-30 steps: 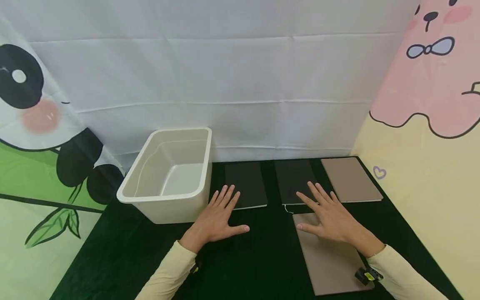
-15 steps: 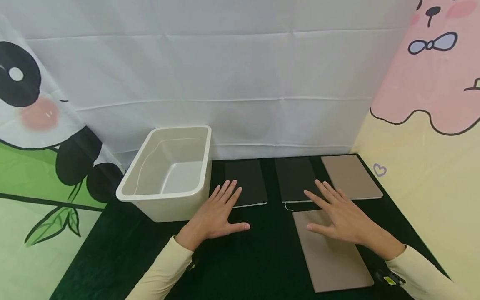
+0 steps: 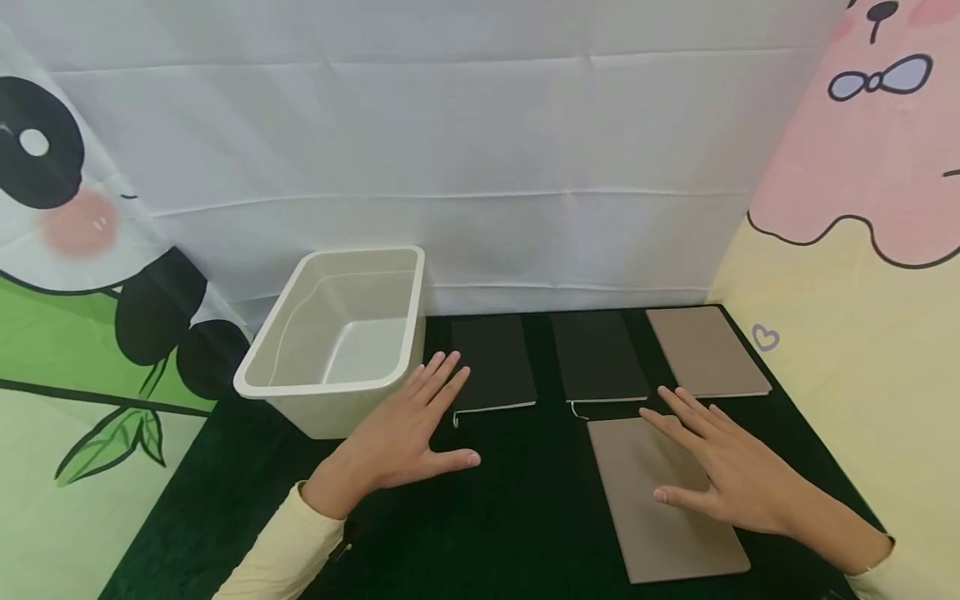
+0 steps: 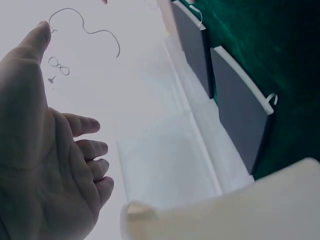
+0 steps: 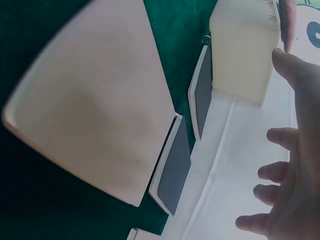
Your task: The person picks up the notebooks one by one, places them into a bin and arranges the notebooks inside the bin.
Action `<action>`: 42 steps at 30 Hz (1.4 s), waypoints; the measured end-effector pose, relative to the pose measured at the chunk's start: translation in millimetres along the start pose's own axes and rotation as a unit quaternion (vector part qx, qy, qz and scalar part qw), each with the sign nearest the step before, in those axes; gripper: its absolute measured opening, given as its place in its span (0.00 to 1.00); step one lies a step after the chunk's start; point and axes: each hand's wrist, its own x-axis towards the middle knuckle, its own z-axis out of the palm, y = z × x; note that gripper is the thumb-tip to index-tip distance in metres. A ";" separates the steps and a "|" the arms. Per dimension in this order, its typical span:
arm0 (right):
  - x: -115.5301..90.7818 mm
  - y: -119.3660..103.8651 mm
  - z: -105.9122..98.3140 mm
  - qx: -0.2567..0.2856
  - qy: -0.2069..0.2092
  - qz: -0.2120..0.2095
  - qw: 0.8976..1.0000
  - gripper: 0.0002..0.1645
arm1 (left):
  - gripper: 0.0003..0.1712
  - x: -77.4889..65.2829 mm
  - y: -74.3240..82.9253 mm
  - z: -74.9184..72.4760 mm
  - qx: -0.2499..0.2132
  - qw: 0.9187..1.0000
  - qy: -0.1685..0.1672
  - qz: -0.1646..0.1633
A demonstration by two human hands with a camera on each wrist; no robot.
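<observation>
In the head view, the table [image 3: 525, 517] gives a broad dark green stretch at lower centre; its far edge meets the white backdrop [image 3: 480, 150], its right edge slants toward the lower right; the cream bin [image 3: 315, 417] stands left of centre, the near beige notebook [image 3: 660, 546] lies lower right; the left black notebook [image 3: 492, 362], right black notebook [image 3: 598, 357] and far beige notebook [image 3: 708, 350] line the far edge; the left hand [image 3: 400, 429] slants up before the bin, the right hand [image 3: 727, 475] over the near beige notebook; both have fingers extended, thumbs spread inward.
</observation>
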 end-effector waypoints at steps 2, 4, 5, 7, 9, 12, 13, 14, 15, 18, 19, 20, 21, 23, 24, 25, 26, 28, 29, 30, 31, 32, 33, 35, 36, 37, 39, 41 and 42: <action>-6.6 0.6 -0.2 0.002 0.006 0.000 1.000 0.53 | 0.64 -6.9 -1.9 -7.7 -0.002 1.000 0.005 -0.006; -12.8 1.7 1.6 -0.001 0.014 -0.001 1.000 0.53 | 0.63 -13.9 -5.8 -15.6 -0.002 1.000 0.010 -0.011; -16.0 2.6 3.2 -0.003 0.018 -0.001 1.000 0.54 | 0.63 -17.4 -8.6 -19.2 0.000 1.000 0.011 -0.015; -22.0 4.7 7.4 -0.006 0.028 -0.003 1.000 0.54 | 0.62 -24.2 -16.1 -25.4 -0.002 1.000 0.015 -0.023; -28.0 7.1 12.7 -0.002 0.036 -0.003 0.999 0.55 | 0.60 -31.0 -25.8 -29.7 -0.001 0.999 0.024 -0.029; -37.0 10.1 21.5 0.017 0.040 0.007 0.999 0.55 | 0.58 -41.1 -42.0 -32.9 0.000 0.998 0.044 -0.040; -40.0 10.9 24.6 0.026 0.039 0.013 0.999 0.55 | 0.57 -44.7 -47.4 -33.1 0.001 0.998 0.052 -0.043; -43.0 11.5 27.5 0.033 0.038 0.018 0.999 0.55 | 0.56 -48.3 -52.8 -33.3 0.002 0.997 0.060 -0.047; -45.8 12.1 30.1 0.040 0.036 0.025 0.998 0.55 | 0.55 -52.1 -58.1 -33.4 0.000 0.997 0.064 -0.052; -52.5 13.8 35.4 0.064 0.029 0.052 0.996 0.54 | 0.52 -63.7 -73.4 -33.6 -0.010 0.995 0.079 -0.067; -54.2 14.4 36.4 0.074 0.026 0.062 0.995 0.54 | 0.52 -67.8 -78.2 -34.0 -0.012 0.994 0.084 -0.071; -55.9 14.8 37.7 0.083 0.023 0.072 0.994 0.54 | 0.51 -71.8 -83.0 -34.2 -0.012 0.993 0.089 -0.074; -57.5 15.2 38.9 0.093 0.020 0.081 0.992 0.53 | 0.50 -75.8 -87.7 -34.7 -0.012 0.992 0.095 -0.079; -61.4 16.6 42.0 0.107 0.017 0.096 0.989 0.53 | 0.48 -82.7 -97.4 -35.0 -0.008 0.991 0.110 -0.082; -63.7 17.6 44.5 0.113 0.019 0.100 0.988 0.53 | 0.47 -85.8 -102.3 -34.8 -0.003 0.989 0.118 -0.083; -66.1 18.4 47.2 0.115 0.018 0.106 0.988 0.53 | 0.47 -88.8 -107.0 -34.9 0.001 0.989 0.124 -0.085; -68.4 19.2 49.9 0.116 0.016 0.111 0.987 0.53 | 0.46 -91.5 -111.7 -34.5 0.006 0.988 0.130 -0.088; -72.3 20.9 55.1 0.110 0.010 0.121 0.986 0.53 | 0.45 -96.2 -120.5 -34.0 0.009 0.985 0.144 -0.096; -73.9 21.4 57.9 0.104 0.008 0.124 0.987 0.54 | 0.44 -98.5 -124.2 -33.8 0.012 0.983 0.150 -0.100; -75.4 21.4 60.4 0.101 0.004 0.129 0.986 0.54 | 0.44 -101.1 -127.6 -33.9 0.011 0.982 0.155 -0.107; -76.4 21.4 62.6 0.097 0.000 0.133 0.986 0.54 | 0.44 -103.5 -130.5 -34.1 0.009 0.981 0.158 -0.114; -77.3 21.4 64.8 0.095 0.001 0.134 0.986 0.54 | 0.43 -105.8 -133.3 -34.3 0.004 0.979 0.161 -0.122; -78.2 21.2 67.0 0.095 0.002 0.133 0.986 0.54 | 0.43 -108.0 -135.8 -34.5 -0.001 0.978 0.163 -0.130; -79.7 20.7 70.9 0.099 0.005 0.133 0.986 0.53 | 0.43 -111.9 -140.8 -34.4 -0.012 0.975 0.165 -0.147; -80.1 20.3 72.6 0.103 0.004 0.135 0.985 0.53 | 0.43 -113.5 -143.1 -34.4 -0.019 0.974 0.166 -0.155; -80.3 20.0 74.4 0.106 0.003 0.137 0.985 0.53 | 0.43 -115.2 -145.3 -34.0 -0.024 0.972 0.164 -0.164; -80.6 19.0 78.2 0.107 -0.005 0.145 0.984 0.53 | 0.44 -118.3 -149.1 -33.8 -0.031 0.969 0.161 -0.185; -80.8 18.2 82.1 0.104 -0.015 0.156 0.982 0.53 | 0.44 -121.2 -152.5 -33.3 -0.039 0.966 0.154 -0.204; -81.0 17.8 84.0 0.101 -0.021 0.162 0.981 0.54 | 0.44 -122.5 -154.2 -32.8 -0.042 0.965 0.150 -0.213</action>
